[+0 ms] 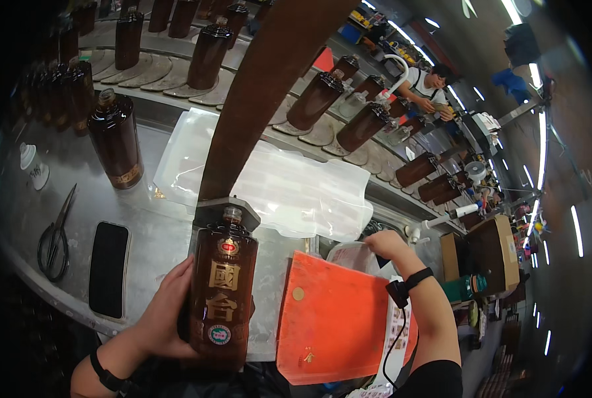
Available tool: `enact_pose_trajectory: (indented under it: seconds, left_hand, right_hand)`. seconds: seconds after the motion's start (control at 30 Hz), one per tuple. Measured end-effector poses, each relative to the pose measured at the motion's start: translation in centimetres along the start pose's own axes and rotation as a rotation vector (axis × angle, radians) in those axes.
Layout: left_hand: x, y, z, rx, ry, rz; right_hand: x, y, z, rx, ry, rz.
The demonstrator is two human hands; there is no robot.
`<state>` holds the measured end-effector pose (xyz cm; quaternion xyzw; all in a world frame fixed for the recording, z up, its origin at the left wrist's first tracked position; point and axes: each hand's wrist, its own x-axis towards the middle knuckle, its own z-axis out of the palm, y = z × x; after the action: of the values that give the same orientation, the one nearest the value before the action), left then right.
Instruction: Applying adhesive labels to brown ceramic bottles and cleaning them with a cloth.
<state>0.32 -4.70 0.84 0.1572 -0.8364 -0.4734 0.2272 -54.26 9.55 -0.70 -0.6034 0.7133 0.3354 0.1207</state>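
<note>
Nearest the lens: tall dark-brown glass bottle (222, 292) with gold characters and a round label low on its front, upright, held at the near edge of the grey metal desk (157, 239). Left hand (167, 315) wraps the bottle's left side from behind, grip clenched on the bottle; a black wristband sits on that wrist. Just right of this grip lies a flat orange plastic sheet (332, 318), one corner over the desk edge. Right hand (387, 244) is past the sheet's far corner, fingers resting on a clear plastic bag (349, 255); whether that grip is closed cannot be told. Beyond the held bottle lies a stack of clear plastic bags (289, 189) flat on the desk. Left of the left-hand grip: a black rectangular phone (108, 268), then black-handled scissors (56, 239). Farther left and beyond, a second brown bottle (116, 139) stands upright, well apart from the held one.
</note>
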Motion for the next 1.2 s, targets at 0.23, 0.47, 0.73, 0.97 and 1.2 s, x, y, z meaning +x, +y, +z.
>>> enact_pose_trajectory:
  seconds: [0.23, 0.47, 0.73, 0.97, 1.2]
  left_hand:
    - [-1.1, -2.1, 0.1, 0.016, 0.059, 0.032]
    - [-1.2, -3.4, 0.1, 0.06, 0.057, 0.076]
    - [-1.5, -3.7, 0.4, 0.095, 0.082, 0.136]
    - [-1.7, -3.1, 0.3, 0.042, 0.054, 0.081]
    - [-1.7, -3.3, 0.6, 0.039, 0.063, 0.104]
  right_hand:
    - [-4.0, 2.0, -3.1, 0.181, 0.333, 0.196]
    - [-8.9, 2.3, -7.5, 0.179, 0.607, 0.251]
    - [-14.0, -0.1, -12.8, 0.102, 0.766, 0.283]
    - [-18.6, -4.1, -18.5, 0.163, 0.701, 0.289]
    - [-21.0, -5.6, -19.4, 0.171, 0.713, 0.168]
